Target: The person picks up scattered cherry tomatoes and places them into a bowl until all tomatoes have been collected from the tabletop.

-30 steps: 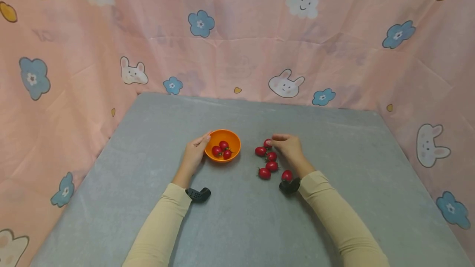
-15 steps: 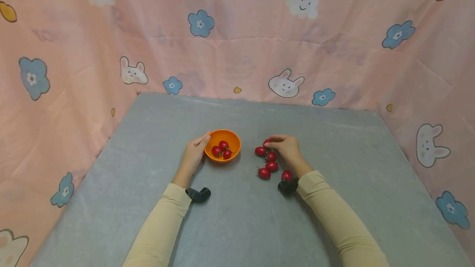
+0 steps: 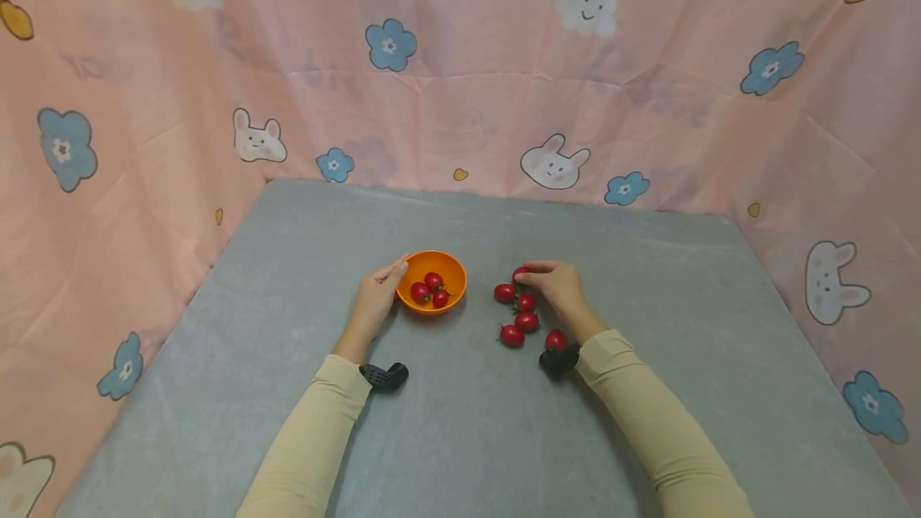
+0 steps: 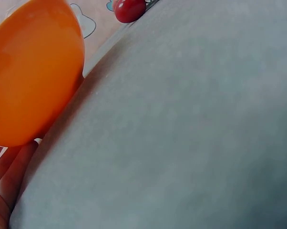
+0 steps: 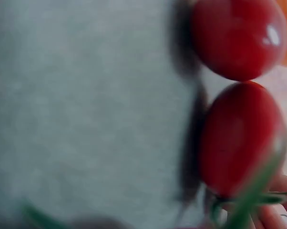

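Note:
My left hand (image 3: 376, 294) holds an orange bowl (image 3: 455, 282) by its left side, thumb at the rim and fingers against the outside. Inside the bowl lie 3 red cherry tomatoes (image 3: 420, 292). To the right, my right hand (image 3: 564, 288) pinches the farthest cherry tomato (image 3: 519, 272) of a loose group on the table. Thumb and fingers partly hide that tomato. Several other tomatoes with green stems sit nearer, one of them (image 3: 512, 335) at the front. In the right wrist view, two tomatoes (image 5: 241, 138) loom large, with fingers (image 5: 272, 217) behind them at lower right.
A grey table (image 3: 460, 438) carries everything. One tomato (image 3: 556, 340) lies apart from the group, close beside the black wrist camera (image 3: 559, 360) on my right arm. Another black camera (image 3: 384, 376) sits at my left wrist. A pink patterned curtain (image 3: 460, 102) surrounds the table.
My right fingertips have shifted slightly around the farthest tomato and close on it. The left hand, the bowl and the other tomatoes stay where they were.

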`<act>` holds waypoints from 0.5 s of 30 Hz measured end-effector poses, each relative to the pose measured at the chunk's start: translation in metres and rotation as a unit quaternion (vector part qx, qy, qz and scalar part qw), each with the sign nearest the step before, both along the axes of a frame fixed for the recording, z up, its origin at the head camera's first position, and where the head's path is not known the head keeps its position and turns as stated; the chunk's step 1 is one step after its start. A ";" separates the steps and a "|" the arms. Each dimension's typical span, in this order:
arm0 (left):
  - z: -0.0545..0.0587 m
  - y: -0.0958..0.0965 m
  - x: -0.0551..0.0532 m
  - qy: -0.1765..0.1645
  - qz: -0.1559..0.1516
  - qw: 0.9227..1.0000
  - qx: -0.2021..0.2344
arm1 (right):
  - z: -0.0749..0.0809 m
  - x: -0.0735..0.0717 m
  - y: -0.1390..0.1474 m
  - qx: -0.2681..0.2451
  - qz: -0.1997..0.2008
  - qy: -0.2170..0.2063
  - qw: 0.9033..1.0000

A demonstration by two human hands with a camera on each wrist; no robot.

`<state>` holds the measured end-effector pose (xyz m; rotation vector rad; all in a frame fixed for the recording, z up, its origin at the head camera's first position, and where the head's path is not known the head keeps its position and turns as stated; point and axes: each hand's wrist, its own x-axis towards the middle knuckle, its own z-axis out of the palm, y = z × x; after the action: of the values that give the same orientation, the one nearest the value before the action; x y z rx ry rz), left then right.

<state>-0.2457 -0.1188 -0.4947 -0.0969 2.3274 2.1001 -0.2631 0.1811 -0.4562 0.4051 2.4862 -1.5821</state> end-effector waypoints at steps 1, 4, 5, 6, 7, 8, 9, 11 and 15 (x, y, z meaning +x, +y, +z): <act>0.000 0.000 0.000 -0.001 0.000 1.000 0.000 | 0.002 0.000 0.000 -0.002 0.000 -0.001 1.000; 0.000 0.000 0.000 -0.005 0.000 1.000 0.003 | 0.007 0.000 0.001 -0.009 -0.001 -0.007 1.000; 0.000 0.001 0.000 -0.006 0.000 1.000 0.004 | 0.009 0.001 0.001 -0.012 -0.002 -0.011 1.000; 0.000 0.001 0.000 -0.007 0.000 1.000 0.006 | 0.011 0.001 0.001 -0.016 -0.003 -0.014 1.000; 0.000 0.001 -0.001 -0.008 0.001 1.000 0.009 | 0.013 0.001 0.001 -0.020 -0.005 -0.017 1.000; -0.001 0.001 -0.001 -0.009 0.001 1.000 0.010 | 0.014 0.001 0.001 -0.022 -0.007 -0.020 1.000; -0.001 0.000 -0.001 -0.008 -0.001 1.000 0.010 | 0.016 0.002 0.001 -0.022 -0.008 -0.022 0.999; -0.001 0.000 -0.001 -0.007 -0.003 1.000 0.011 | 0.018 0.002 0.000 -0.025 -0.011 -0.025 0.999; -0.001 -0.001 -0.001 -0.005 -0.007 1.000 0.013 | 0.021 0.003 -0.002 -0.020 -0.006 -0.026 0.999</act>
<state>-0.2470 -0.1198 -0.4961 -0.0897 2.2881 2.1175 -0.2599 0.1790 -0.4347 0.4500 2.4141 -1.6018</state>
